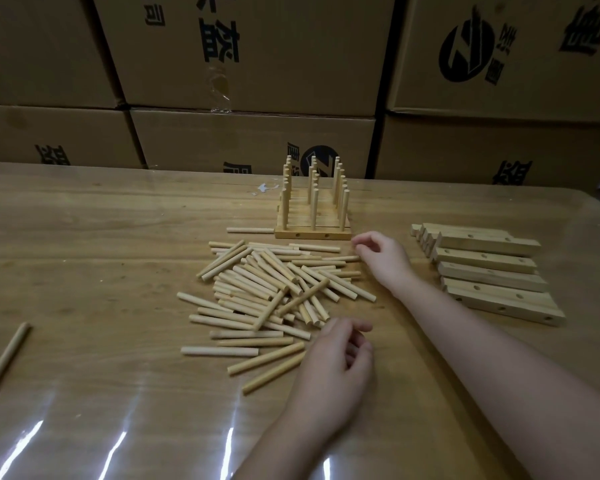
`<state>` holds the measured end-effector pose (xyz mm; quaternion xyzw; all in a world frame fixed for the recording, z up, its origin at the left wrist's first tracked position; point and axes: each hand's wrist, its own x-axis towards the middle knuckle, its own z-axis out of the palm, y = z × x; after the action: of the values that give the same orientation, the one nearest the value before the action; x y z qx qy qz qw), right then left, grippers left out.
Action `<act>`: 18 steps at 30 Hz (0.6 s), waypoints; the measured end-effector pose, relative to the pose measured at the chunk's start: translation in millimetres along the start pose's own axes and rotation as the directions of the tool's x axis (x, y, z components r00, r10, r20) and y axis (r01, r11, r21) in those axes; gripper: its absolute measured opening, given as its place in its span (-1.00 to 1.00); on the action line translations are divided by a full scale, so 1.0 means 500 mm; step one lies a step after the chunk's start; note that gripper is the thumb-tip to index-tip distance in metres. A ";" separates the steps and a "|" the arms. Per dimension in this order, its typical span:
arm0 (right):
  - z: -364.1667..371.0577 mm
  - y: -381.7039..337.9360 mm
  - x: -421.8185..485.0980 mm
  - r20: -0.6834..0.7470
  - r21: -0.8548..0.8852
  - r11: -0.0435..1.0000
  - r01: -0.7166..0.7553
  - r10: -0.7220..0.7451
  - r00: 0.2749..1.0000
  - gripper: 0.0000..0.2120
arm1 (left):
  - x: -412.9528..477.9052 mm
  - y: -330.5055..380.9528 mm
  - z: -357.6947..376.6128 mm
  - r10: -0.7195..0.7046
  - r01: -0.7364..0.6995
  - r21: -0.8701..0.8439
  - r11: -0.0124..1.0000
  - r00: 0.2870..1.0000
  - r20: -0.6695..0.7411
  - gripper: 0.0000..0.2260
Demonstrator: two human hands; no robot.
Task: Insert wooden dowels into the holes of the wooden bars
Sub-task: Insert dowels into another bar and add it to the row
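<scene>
A loose pile of wooden dowels (271, 292) lies in the middle of the table. Behind it stand several wooden bars side by side (312, 233), with rows of dowels upright in their holes. To the right lies a row of bare wooden bars with holes (489, 268). My right hand (383, 259) hovers at the right edge of the pile, just right of the front bar, its fingers loosely curled with nothing visible in them. At the pile's near right corner my left hand (336, 365) rests with fingers loosely curled and holds nothing.
A single dowel (4, 362) lies apart at the far left, another (250, 230) just left of the front bar. Stacked cardboard boxes (250, 140) wall off the table's far edge. The table top (84, 254) is glossy wood.
</scene>
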<state>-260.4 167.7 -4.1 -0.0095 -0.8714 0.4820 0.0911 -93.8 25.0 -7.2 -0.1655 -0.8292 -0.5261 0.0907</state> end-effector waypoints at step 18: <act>-0.178 0.074 -0.232 -0.220 -0.586 0.784 -0.205 0.090 0.971 -0.42 | 0.005 -0.001 -0.001 -0.177 0.183 -0.135 0.974 0.983 0.054 -0.85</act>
<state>-133.9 249.8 -6.6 -0.1498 -0.9641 0.1811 0.1235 -96.6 24.8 -6.6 -0.1065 -0.8036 -0.5854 0.0137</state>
